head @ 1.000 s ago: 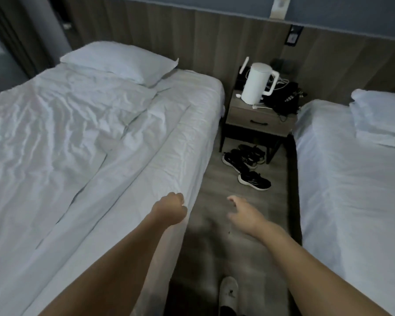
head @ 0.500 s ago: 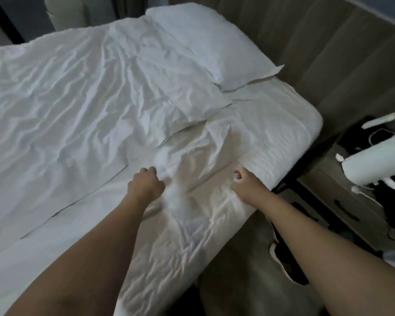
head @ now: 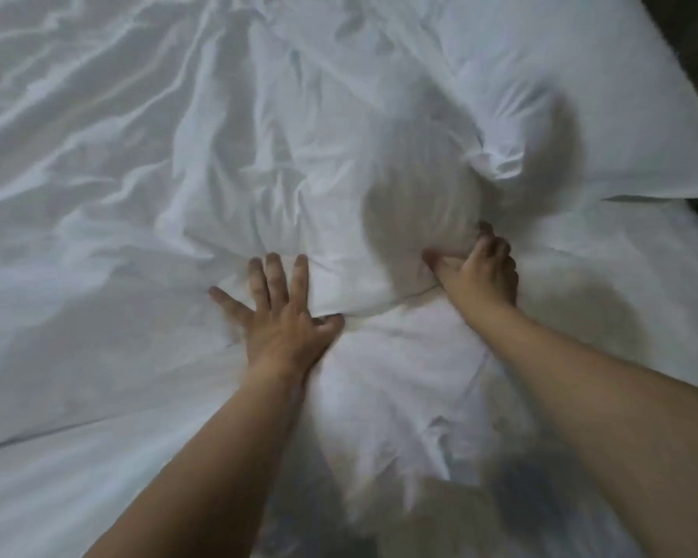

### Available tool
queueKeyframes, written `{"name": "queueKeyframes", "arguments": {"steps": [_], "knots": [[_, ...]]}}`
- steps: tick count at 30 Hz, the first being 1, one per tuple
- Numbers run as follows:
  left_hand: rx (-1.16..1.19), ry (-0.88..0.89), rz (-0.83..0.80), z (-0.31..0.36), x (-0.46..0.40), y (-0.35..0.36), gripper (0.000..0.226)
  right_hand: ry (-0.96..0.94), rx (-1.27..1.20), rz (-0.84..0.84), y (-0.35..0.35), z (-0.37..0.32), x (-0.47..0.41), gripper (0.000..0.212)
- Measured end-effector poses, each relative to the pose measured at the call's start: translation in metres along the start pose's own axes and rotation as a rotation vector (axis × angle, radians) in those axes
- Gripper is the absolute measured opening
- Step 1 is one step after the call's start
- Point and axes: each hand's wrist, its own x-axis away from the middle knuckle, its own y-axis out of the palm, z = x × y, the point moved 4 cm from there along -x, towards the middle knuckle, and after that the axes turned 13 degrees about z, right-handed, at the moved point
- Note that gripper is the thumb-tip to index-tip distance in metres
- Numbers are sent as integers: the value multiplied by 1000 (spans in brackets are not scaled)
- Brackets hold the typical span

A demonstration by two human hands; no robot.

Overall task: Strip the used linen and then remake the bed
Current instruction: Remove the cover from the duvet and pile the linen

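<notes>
Linen fills nearly the whole head view: a crumpled white duvet point(head: 146, 163) spreads from the centre out to nine and eleven o'clock, its surface thick with creases and ridges. A white pillow point(head: 581, 94) lies at about one to two o'clock, its near corner pointing toward three o'clock, with a dark strip of background beyond it at the top right edge.

The left hand point(head: 279, 316) lies flat on the duvet just below the centre, at roughly seven o'clock, fingers point(head: 273, 275) straight and spread wide, pressing the cloth down; the thumb tucks against a fold where the duvet's edge meets the sheet point(head: 399, 376) beneath. The right hand point(head: 476, 271), just right of centre toward four o'clock, has its fingers curled tightly round a bunched fold of the duvet, which rises from the grip as a blurred white hump toward twelve o'clock, touching the pillow's near side.

Both bare forearms reach in from the bottom edge, at six and five o'clock. The sheet between them is rumpled and partly blurred; a dark smudge shows near five o'clock at the bottom, too blurred to tell what it is.
</notes>
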Motion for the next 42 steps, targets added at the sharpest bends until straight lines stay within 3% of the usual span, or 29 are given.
{"name": "queueKeyframes", "arguments": {"steps": [2, 5, 13, 23, 28, 31, 34, 37, 40, 42], "knots": [[21, 3, 162, 4, -5, 30, 96, -155, 2, 183, 49, 10, 2, 83], [-5, 39, 339, 1, -8, 49, 93, -242, -73, 396, 84, 21, 7, 61], [-71, 29, 376, 2, -14, 51, 80, -246, -155, 338, 100, 20, 2, 53], [-45, 91, 363, -3, -17, 52, 84, -314, -145, 458, 104, 19, -1, 42], [-23, 35, 269, 5, -18, 13, 57, -346, -81, 377, 69, 19, -6, 35], [136, -20, 253, 14, -9, -27, 39, -442, -121, 299, 17, 22, -2, 33], [290, -119, 280, 20, 19, -81, 39, -520, -235, 308, -59, 21, 9, 28], [271, -89, 296, 31, 66, -138, 42, -605, -277, 286, -118, 50, 36, 28], [163, 25, 118, 49, 128, -142, 46, -643, -70, 70, -120, 115, 71, 35], [120, 68, -95, 61, 164, -110, 43, -468, 121, -293, -96, 158, 84, 39]]}}
